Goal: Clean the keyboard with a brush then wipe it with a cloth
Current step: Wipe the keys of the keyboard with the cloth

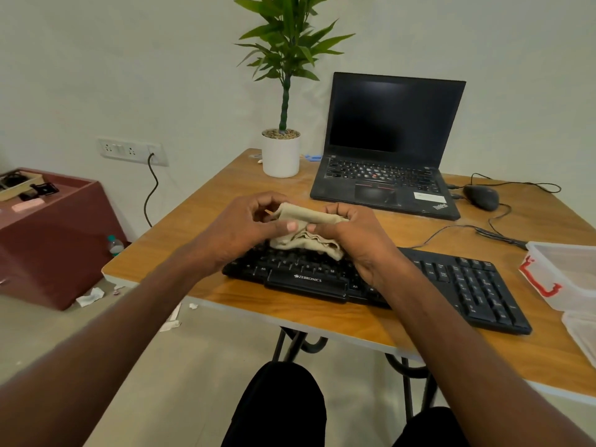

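a beige cloth (304, 232) is held in both hands above the black keyboard (451, 279).

the wooden table (322, 314) is seen carrying the keyboard along its near edge. behind the keyboard, an open black laptop (390, 146) with a dark screen is set, and left of the laptop, further behind the keyboard, a potted plant (281, 153) is placed. to the right of the keyboard a clear plastic box (567, 272) with a red latch is found, and behind the keyboard's right end a black mouse (481, 196) is laid. the left hand (245, 230) and the right hand (358, 237) are both curled round the bunched cloth, which is pinched between thumbs and fingers just over the keyboard's middle keys.
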`<state>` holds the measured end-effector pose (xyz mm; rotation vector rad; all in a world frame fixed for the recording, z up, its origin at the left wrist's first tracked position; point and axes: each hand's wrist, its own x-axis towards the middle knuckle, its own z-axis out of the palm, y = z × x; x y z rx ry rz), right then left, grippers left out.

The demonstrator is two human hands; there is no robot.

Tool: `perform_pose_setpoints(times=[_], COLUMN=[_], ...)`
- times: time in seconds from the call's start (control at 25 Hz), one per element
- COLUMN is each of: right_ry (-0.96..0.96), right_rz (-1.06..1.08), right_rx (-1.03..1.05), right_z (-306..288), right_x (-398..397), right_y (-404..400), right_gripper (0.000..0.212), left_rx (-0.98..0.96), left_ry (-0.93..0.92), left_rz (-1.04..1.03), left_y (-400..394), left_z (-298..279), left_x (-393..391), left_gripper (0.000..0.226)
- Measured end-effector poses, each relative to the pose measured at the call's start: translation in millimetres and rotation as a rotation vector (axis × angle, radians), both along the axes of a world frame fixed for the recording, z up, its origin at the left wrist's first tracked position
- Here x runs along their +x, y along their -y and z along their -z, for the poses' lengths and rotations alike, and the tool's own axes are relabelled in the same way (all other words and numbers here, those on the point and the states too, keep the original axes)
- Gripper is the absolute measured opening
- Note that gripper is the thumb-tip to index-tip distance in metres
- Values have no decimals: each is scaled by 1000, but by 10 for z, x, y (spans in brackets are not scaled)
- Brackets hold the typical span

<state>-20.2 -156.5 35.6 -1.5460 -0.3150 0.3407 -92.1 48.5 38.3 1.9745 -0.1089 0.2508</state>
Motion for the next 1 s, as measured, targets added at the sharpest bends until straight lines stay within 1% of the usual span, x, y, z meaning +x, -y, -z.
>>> perform_pose_setpoints(times=[0.04,0.08,0.12,0.2,0.24,0.28,0.32,0.4,0.44,0.56,0.64,0.76,0.88,1.0], right_ry=[4,36,93,268,387,506,604,732,776,848,859,860,881,889], right_rz=[27,58,84,104,89,52,-4,-116,-140,-100,-89,-101,-87,-73], right_rx=[-9,-23,-41,-135,-226,-333,-448,-662,-718,-696,-692,-796,-904,-858], right_z=[-7,-13,-19,-13,-11,-8,1,35,56,128,118,35,-41,23], right_x=[16,31,43,73,74,79,87,105,107,134,146,182,164,124], right_y=[-76,-158,-249,-466,-578,-678,-773,-914,-951,-983,-980,-897,-893,-971], right_gripper=[29,27,28,39,47,51,50,37,32,36,38,35,35,36], left_rx=[67,142,215,314,335,349,367,423,448,482,438,435,447,461], left_ry=[15,2,-57,-284,-367,-397,-396,-380,-379,-388,-362,-383,-437,-487], left_rz=[-36,-68,-67,29,89,127,138,104,88,80,49,12,39,85], left_y=[-131,-292,-461,-739,-811,-850,-864,-855,-849,-824,-801,-774,-771,-742], left_z=[13,38,71,186,254,320,363,396,395,415,463,477,402,327], left_x=[-18,-44,-83,-161,-197,-206,-201,-142,-99,6,41,27,22,72], left_gripper=[46,63,84,124,137,145,149,154,154,149,147,147,146,149])
